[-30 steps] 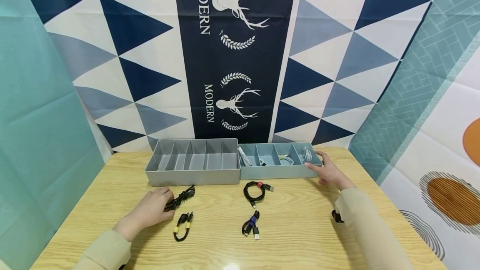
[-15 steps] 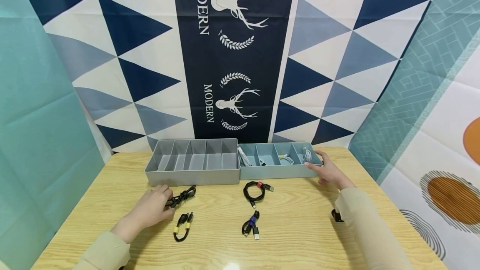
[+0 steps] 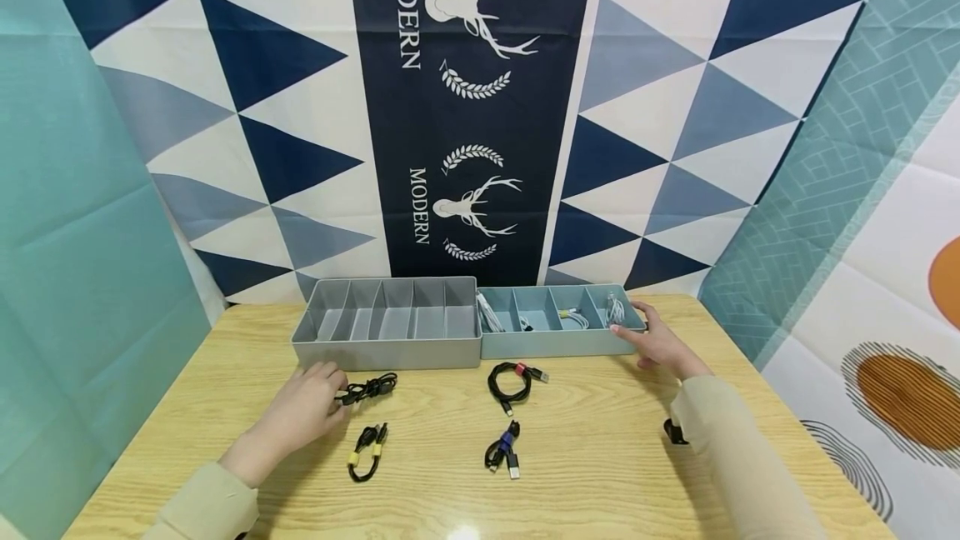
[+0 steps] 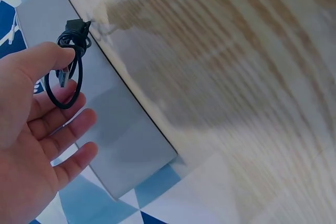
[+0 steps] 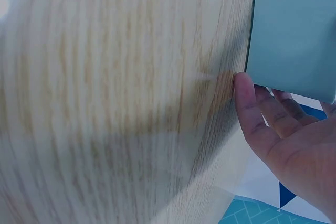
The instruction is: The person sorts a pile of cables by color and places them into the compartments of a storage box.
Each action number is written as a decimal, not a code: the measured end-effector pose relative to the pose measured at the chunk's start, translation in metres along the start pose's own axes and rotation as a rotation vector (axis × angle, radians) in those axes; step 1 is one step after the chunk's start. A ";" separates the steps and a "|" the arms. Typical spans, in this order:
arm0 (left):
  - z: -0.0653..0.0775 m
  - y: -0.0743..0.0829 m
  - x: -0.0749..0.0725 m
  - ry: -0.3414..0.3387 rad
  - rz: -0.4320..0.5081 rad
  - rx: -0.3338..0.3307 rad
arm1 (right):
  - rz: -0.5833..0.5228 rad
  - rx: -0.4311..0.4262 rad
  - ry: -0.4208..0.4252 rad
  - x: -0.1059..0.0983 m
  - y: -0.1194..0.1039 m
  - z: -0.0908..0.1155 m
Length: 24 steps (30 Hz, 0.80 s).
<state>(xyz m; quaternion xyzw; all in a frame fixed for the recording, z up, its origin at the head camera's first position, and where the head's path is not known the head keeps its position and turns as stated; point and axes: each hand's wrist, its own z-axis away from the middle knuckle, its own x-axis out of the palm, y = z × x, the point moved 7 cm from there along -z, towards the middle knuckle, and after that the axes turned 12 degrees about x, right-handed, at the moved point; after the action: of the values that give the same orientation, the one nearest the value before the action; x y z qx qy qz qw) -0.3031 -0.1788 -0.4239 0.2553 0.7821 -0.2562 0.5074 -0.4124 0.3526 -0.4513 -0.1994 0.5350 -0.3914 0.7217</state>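
Note:
My left hand (image 3: 302, 407) pinches a coiled black USB cable (image 3: 367, 388) between thumb and fingers, in front of the grey divided box (image 3: 386, 354). In the left wrist view the black cable (image 4: 73, 56) dangles in a loop below the thumb, its metal plug showing, with the remaining fingers loosely spread. At the right end of the light blue divided box (image 3: 555, 345), my right hand (image 3: 662, 348) rests its fingers on the end wall, one digit at the front corner. The right wrist view shows the right hand (image 5: 294, 140) with fingers extended along the blue box (image 5: 294, 30).
On the wooden table (image 3: 592, 457) lie a black cable with yellow ties (image 3: 367, 452), one with a red tie (image 3: 510, 382) and one with a blue tie (image 3: 502, 446). White cables (image 3: 489, 312) sit in the blue box. The grey box's compartments hold nothing visible. Patterned cloth hangs behind.
My left hand has shifted slightly forward, towards the grey box, carrying the black cable, which has moved a little to the right. My right hand stays where it was.

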 end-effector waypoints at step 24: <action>-0.021 0.018 -0.031 0.098 -0.020 0.083 | 0.000 -0.018 -0.002 0.001 -0.001 0.003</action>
<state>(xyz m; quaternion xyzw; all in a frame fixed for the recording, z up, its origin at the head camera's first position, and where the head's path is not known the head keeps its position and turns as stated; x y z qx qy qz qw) -0.2939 -0.1559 -0.3903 0.2804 0.7974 -0.2805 0.4548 -0.4099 0.3513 -0.4502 -0.2062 0.5379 -0.3864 0.7203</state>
